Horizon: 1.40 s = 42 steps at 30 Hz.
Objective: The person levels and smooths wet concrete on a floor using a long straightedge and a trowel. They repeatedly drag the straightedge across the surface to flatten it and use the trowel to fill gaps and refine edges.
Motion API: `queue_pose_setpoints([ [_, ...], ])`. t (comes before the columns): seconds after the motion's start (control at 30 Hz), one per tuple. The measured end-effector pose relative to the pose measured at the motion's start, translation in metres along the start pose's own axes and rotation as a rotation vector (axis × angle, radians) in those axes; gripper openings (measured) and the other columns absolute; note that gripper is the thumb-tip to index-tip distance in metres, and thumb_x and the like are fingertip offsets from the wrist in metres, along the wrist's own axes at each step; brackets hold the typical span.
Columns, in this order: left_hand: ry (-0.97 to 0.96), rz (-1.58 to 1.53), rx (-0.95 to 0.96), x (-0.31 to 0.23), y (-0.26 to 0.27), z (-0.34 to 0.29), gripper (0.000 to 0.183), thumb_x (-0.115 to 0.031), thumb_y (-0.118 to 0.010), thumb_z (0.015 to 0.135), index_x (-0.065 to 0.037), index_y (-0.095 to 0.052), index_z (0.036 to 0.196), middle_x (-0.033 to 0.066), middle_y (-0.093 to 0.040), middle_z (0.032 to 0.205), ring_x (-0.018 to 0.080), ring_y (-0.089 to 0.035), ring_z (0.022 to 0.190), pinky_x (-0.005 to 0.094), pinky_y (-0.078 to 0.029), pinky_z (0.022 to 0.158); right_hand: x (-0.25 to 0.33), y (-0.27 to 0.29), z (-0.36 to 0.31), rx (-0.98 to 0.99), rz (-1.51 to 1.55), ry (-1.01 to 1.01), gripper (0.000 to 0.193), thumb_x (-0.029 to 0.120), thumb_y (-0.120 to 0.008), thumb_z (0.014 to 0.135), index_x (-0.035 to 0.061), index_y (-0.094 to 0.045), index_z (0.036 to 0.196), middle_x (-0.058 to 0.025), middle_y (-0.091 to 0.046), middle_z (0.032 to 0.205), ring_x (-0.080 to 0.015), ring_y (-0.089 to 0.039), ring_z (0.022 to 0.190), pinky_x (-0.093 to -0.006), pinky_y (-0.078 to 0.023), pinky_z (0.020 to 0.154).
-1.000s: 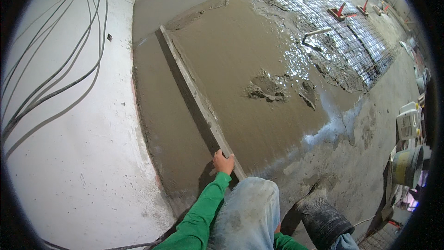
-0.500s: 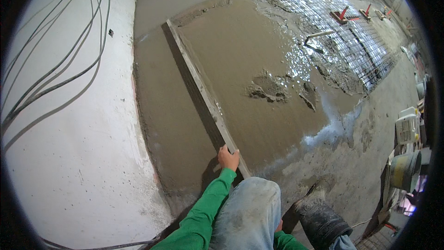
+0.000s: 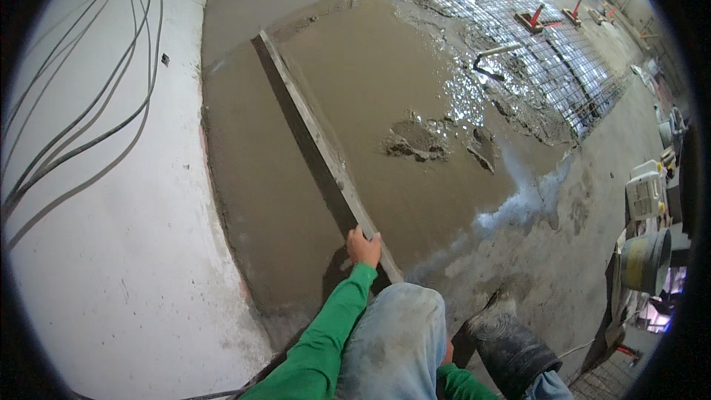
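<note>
My left hand [image 3: 364,247], in a green sleeve, is closed around the near part of a long straight screed board [image 3: 324,150]. The board stands on its narrow edge across wet grey-brown concrete [image 3: 385,67], slanting from my knee toward the far left. Smoothed concrete lies on both sides of it. Of my right hand [image 3: 448,351] only a sliver shows beside my bent knee [image 3: 404,333]; its fingers are hidden behind the leg. To the board's right, the concrete has a rough hollow with raised lumps [image 3: 417,138].
A white wall [image 3: 111,267] with hanging cables [image 3: 96,132] borders the left. Wire mesh [image 3: 548,52] lies at the far right, with a long-handled tool [image 3: 498,50] and red-handled floats [image 3: 532,18]. A bucket [image 3: 644,261] and a white jug [image 3: 646,194] stand right. My black boot [image 3: 515,348] is below.
The view has turned slightly right, so the scene sits further left. Against the wall, the board's far end has shifted a little to the right. My left hand keeps its grip.
</note>
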<state>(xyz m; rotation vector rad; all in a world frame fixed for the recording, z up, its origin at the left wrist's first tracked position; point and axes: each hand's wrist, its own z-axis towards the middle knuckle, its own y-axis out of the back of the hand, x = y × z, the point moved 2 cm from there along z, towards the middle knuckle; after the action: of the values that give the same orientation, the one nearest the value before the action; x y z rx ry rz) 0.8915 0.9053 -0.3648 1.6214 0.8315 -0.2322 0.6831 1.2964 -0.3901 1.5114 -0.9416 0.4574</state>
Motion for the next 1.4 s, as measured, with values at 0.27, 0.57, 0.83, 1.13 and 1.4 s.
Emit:
queue_pose_setpoints([
  [0.27,-0.028,0.017,-0.004,-0.005,-0.017,-0.001,0.048,-0.026,-0.083,0.083,0.006,-0.065,0.114,0.0282,-0.063,0.117,0.0480,-0.062,0.114,0.0550,-0.051,0.097,0.006,0.012,0.015,0.205,-0.183,-0.206,0.050,0.025,-0.065,0.096,0.0036,-0.055,0.140,-0.0236,-0.068,0.113,-0.0467,-0.067,0.101,-0.0561,-0.051,0.080],
  [0.57,0.002,0.088,0.075,-0.007,-0.021,-0.005,0.048,-0.025,-0.083,0.083,0.005,-0.065,0.116,0.0274,-0.063,0.117,0.0476,-0.062,0.114,0.0549,-0.051,0.096,0.014,0.012,0.015,0.235,-0.144,-0.273,0.033,0.032,-0.059,0.097,0.0028,-0.057,0.114,-0.0212,-0.055,0.103,-0.0444,-0.062,0.097,-0.0574,-0.053,0.073],
  [0.83,-0.024,0.050,0.028,-0.017,-0.025,0.001,0.051,-0.026,-0.084,0.083,0.007,-0.065,0.118,0.0274,-0.063,0.117,0.0482,-0.062,0.114,0.0544,-0.051,0.097,0.011,0.017,0.017,0.164,-0.158,-0.212,0.034,0.033,-0.059,0.098,0.0032,-0.058,0.115,-0.0229,-0.056,0.106,-0.0450,-0.063,0.098,-0.0576,-0.051,0.074],
  [1.13,-0.031,0.047,0.057,-0.023,-0.025,0.002,0.049,-0.027,-0.084,0.084,0.006,-0.066,0.114,0.0278,-0.063,0.117,0.0478,-0.062,0.115,0.0544,-0.051,0.097,0.011,0.011,0.016,0.161,-0.113,-0.246,0.032,0.033,-0.060,0.098,0.0050,-0.059,0.112,-0.0216,-0.057,0.105,-0.0455,-0.064,0.094,-0.0565,-0.053,0.074],
  [1.4,-0.046,0.075,0.091,-0.024,-0.032,0.003,0.054,-0.029,-0.082,0.084,0.007,-0.065,0.121,0.0282,-0.062,0.118,0.0471,-0.061,0.117,0.0540,-0.051,0.099,0.026,0.019,0.024,0.273,-0.108,-0.441,0.030,0.033,-0.058,0.100,0.0052,-0.056,0.109,-0.0212,-0.055,0.109,-0.0455,-0.064,0.098,-0.0577,-0.054,0.073],
])
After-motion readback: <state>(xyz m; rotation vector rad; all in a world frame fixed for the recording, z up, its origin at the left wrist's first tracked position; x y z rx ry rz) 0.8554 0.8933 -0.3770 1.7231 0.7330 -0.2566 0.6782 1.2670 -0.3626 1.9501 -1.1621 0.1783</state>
